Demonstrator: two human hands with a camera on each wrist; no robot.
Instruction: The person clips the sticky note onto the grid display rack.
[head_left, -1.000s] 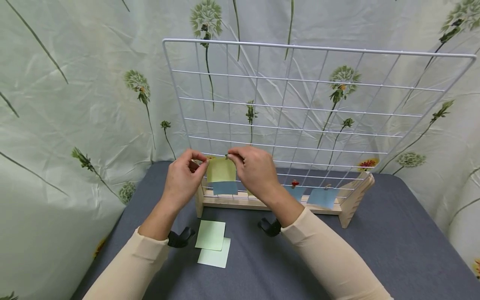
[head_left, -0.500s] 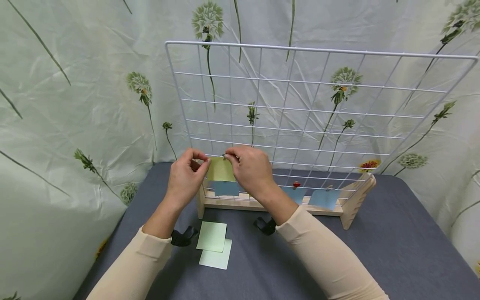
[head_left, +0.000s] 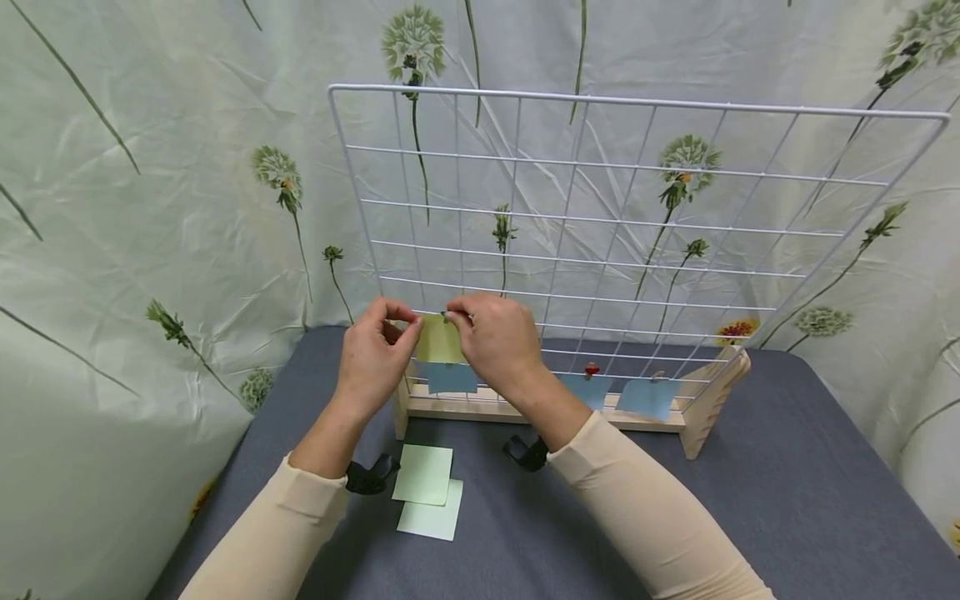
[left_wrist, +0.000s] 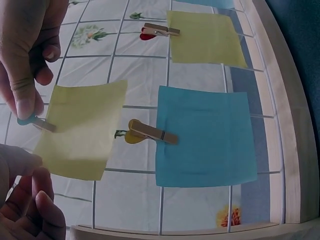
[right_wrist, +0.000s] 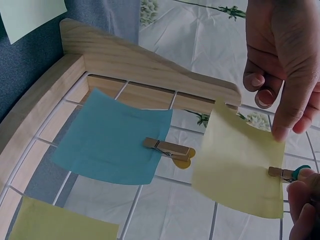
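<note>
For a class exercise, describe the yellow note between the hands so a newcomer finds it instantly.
Find the white wire grid, then its lower left in the head view. The yellow note is just above a blue note. Its peg ends in teal; the other yellow note has a red-ended one.

No text, label, brand, number or sign showing legibly in any view; yellow note point(left_wrist: 82, 132), clothespin point(left_wrist: 46, 125), blue note point(left_wrist: 212, 137), pale green notes point(head_left: 423, 473) bearing nothing readable.
</note>
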